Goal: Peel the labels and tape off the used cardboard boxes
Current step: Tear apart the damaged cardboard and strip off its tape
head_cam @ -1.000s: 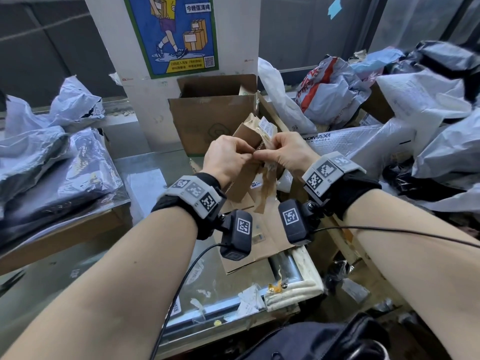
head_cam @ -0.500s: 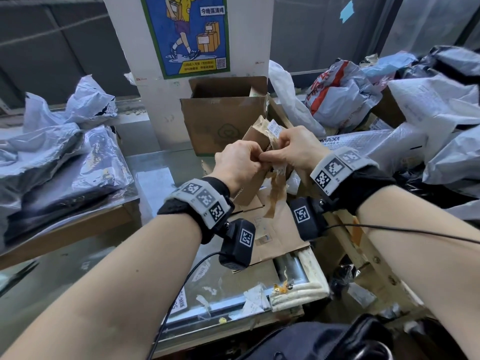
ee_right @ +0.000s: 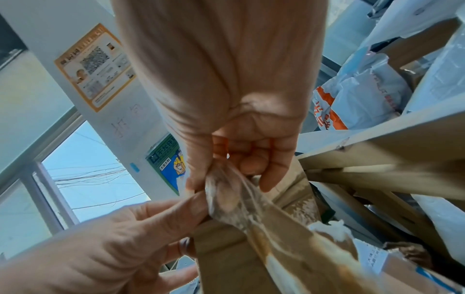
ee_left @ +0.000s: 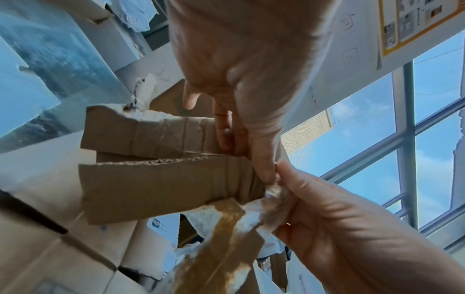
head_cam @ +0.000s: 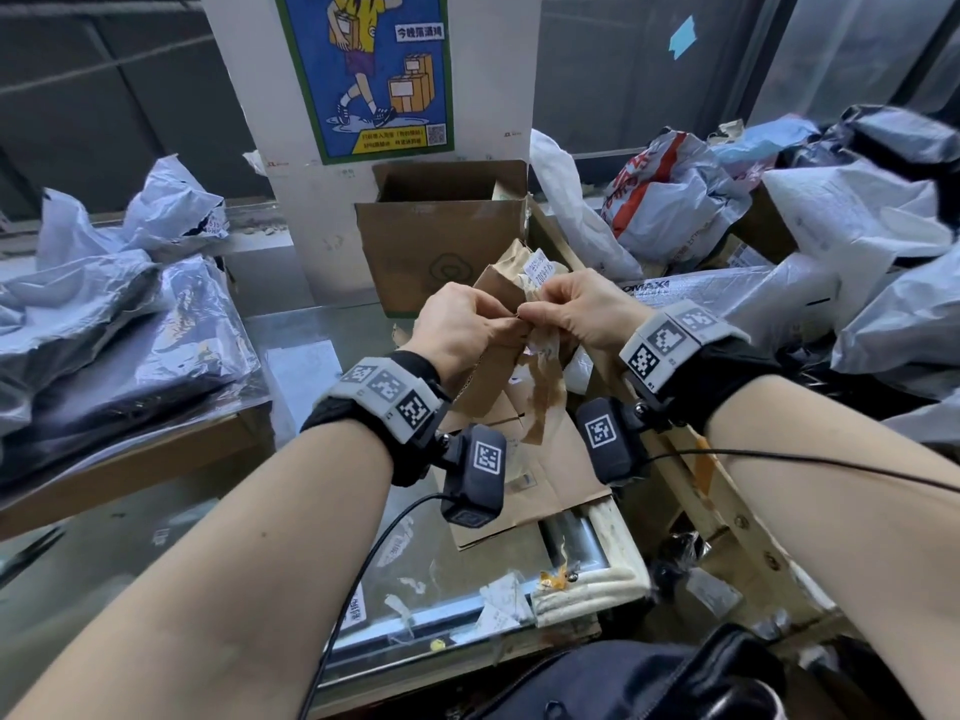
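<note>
My left hand (head_cam: 460,330) grips the box (ee_left: 161,179) above the bench (head_cam: 311,335); my right hand (head_cam: 576,309) pinches the tape (head_cam: 540,392), seemingly half peeled. Next: pull steadily away, bracing the cardboard.

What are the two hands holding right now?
Left hand: closed, gripping the folded cardboard.
Right hand: closed, fingers pinching the peeled tape.
</note>
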Motion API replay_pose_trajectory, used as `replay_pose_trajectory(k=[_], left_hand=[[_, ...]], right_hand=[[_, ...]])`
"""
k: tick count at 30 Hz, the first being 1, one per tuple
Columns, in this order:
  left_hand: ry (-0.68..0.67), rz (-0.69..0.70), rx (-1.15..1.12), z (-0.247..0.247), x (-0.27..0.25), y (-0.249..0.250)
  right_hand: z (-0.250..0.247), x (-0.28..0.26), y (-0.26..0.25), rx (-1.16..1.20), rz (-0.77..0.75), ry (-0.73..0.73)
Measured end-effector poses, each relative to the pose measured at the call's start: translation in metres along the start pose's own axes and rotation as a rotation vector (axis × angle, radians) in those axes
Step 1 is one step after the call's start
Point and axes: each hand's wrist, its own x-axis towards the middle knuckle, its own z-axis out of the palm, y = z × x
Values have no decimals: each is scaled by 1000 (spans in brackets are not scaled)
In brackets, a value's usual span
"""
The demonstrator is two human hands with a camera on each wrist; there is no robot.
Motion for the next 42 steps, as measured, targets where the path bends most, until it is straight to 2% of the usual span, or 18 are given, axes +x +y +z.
replay_pose_trajectory(k=[9,16,18,22,26,31,33,36,42], left_hand=[[19,44,9,-4,-3,0],[-18,65,-27,-5,-3,-3],[-5,64,-36,-5,-3,-7],[23,106,7,-2,-4,-11],[7,144,67,-1,-2,-7],[4,205,198,-1,-8,-10],[10,191,189,-3,-9,-15],[-13,166,134,-10,-10,-20],[-40,106,12,-17,-12,-29]], right_hand=[[11,2,6,356,36,-45],[14,3,10,434,37,-17],[15,3,10,390,12,-8],[7,0,-1,148,-21,-14],[-1,-4,-16,-112,0,60],[-2,-2,-26,-321,23,-35],[-1,3,-24,-251,2,-125],[0,6,-19,-16,13,-264],[10,0,-19,214,19,-346]])
